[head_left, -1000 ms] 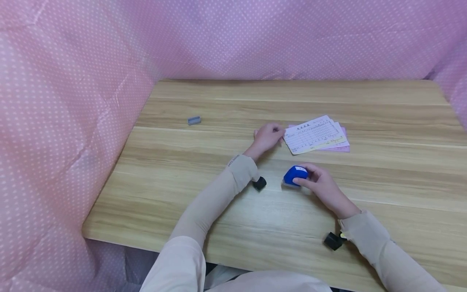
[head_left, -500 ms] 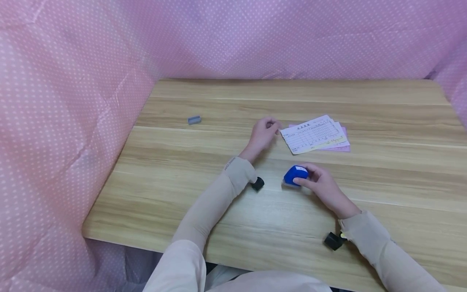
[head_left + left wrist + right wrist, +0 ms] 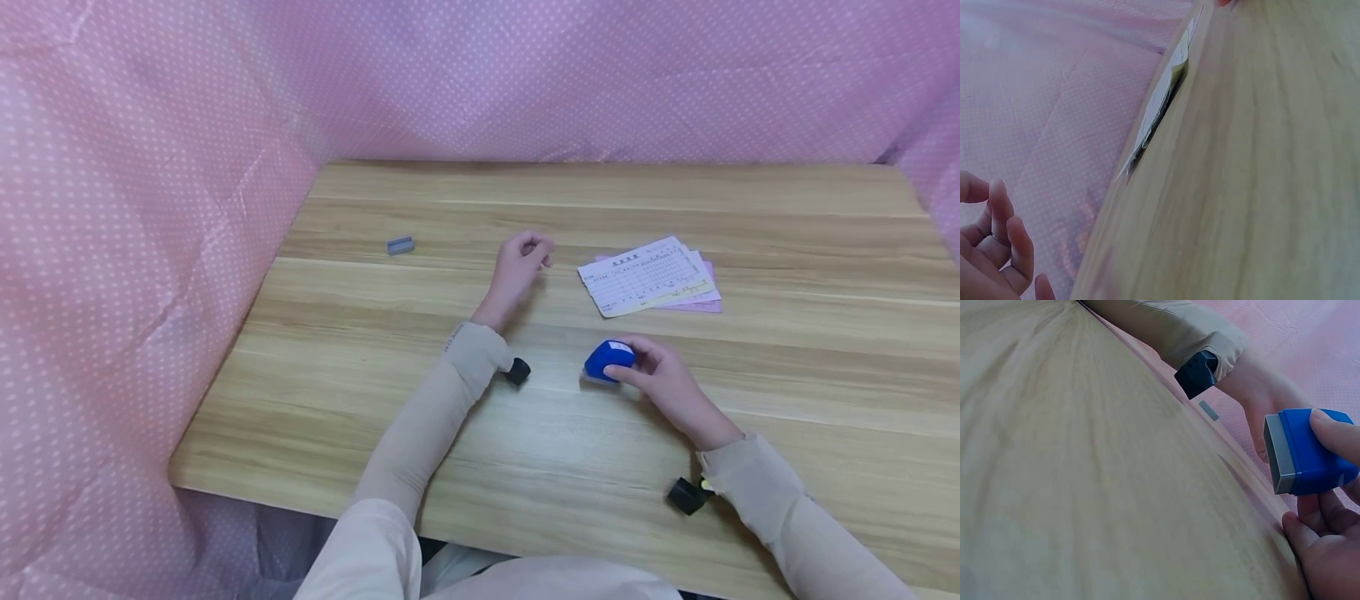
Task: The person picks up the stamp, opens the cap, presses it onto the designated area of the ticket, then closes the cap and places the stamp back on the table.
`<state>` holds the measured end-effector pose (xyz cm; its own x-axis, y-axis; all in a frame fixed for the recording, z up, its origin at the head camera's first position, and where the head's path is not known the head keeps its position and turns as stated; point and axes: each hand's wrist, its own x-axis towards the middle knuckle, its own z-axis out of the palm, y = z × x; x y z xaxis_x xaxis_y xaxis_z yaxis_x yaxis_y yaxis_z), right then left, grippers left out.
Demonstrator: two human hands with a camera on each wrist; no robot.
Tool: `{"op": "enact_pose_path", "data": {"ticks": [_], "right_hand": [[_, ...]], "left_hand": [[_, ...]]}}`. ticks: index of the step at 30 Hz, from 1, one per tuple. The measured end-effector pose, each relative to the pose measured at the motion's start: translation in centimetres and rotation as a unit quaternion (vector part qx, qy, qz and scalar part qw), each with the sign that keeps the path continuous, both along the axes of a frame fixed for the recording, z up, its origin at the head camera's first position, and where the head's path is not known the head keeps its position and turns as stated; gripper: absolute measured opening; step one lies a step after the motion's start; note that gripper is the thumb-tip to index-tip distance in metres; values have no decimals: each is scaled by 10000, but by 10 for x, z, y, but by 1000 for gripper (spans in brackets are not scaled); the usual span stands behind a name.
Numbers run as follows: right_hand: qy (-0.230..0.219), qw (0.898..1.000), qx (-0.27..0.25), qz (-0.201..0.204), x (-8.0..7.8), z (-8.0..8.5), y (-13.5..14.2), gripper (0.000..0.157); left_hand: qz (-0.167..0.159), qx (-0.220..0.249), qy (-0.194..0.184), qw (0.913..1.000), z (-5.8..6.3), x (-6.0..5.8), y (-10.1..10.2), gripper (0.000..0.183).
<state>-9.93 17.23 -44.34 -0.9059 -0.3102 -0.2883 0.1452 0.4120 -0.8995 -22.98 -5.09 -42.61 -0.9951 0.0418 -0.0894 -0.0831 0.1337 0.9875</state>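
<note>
Between thumb and fingers, my right hand [image 3: 667,390] holds a blue stamp [image 3: 609,360] just in front of the paper slips. The right wrist view shows the stamp [image 3: 1317,450] side-on, its grey base bare and apart from the wood. My left hand [image 3: 516,268] hovers left of the slips, fingers loosely bent and nothing in them. In the left wrist view the left hand [image 3: 999,244] is also without anything. Fanned-out printed slips [image 3: 647,277] lie on the table, a white form on top and a purple sheet beneath. Far left rests a small grey stamp cap [image 3: 401,246].
A wood-grain table [image 3: 300,417] spreads under everything. Pink dotted cloth [image 3: 480,75] hangs behind it and along its left side. Black wrist cameras, one at the left cuff [image 3: 517,372] and one at the right [image 3: 686,496], stick out near the tabletop.
My left hand has left the edge of the slips and drawn away to the left. The top form's left edge sits slightly farther left. My right hand and the stamp have stayed put.
</note>
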Motion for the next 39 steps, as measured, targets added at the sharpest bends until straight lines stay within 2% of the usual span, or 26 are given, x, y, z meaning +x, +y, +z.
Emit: {"op": "enact_pose_path", "data": {"ticks": [9, 21, 25, 29, 35, 39], "right_hand": [[9, 10000, 73, 9, 0, -1, 0, 51], [-58, 10000, 47, 5, -1, 0, 0, 52], [-15, 10000, 80, -2, -1, -1, -1, 51], [-3, 9999, 116, -15, -1, 0, -1, 51], [-1, 9999, 169, -25, -1, -1, -1, 51], [7, 9998, 187, -15, -1, -2, 0, 51]], "left_hand": [[257, 80, 246, 9993, 1, -8, -24, 18], [784, 221, 169, 9965, 3, -20, -80, 14], [1010, 157, 228, 9945, 4, -20, -100, 11], [1270, 257, 101, 9915, 6, -18, -117, 7], [1478, 783, -146, 9858, 1, -16, -137, 2], [1633, 745, -201, 9836, 11, -8, -147, 6]]}}
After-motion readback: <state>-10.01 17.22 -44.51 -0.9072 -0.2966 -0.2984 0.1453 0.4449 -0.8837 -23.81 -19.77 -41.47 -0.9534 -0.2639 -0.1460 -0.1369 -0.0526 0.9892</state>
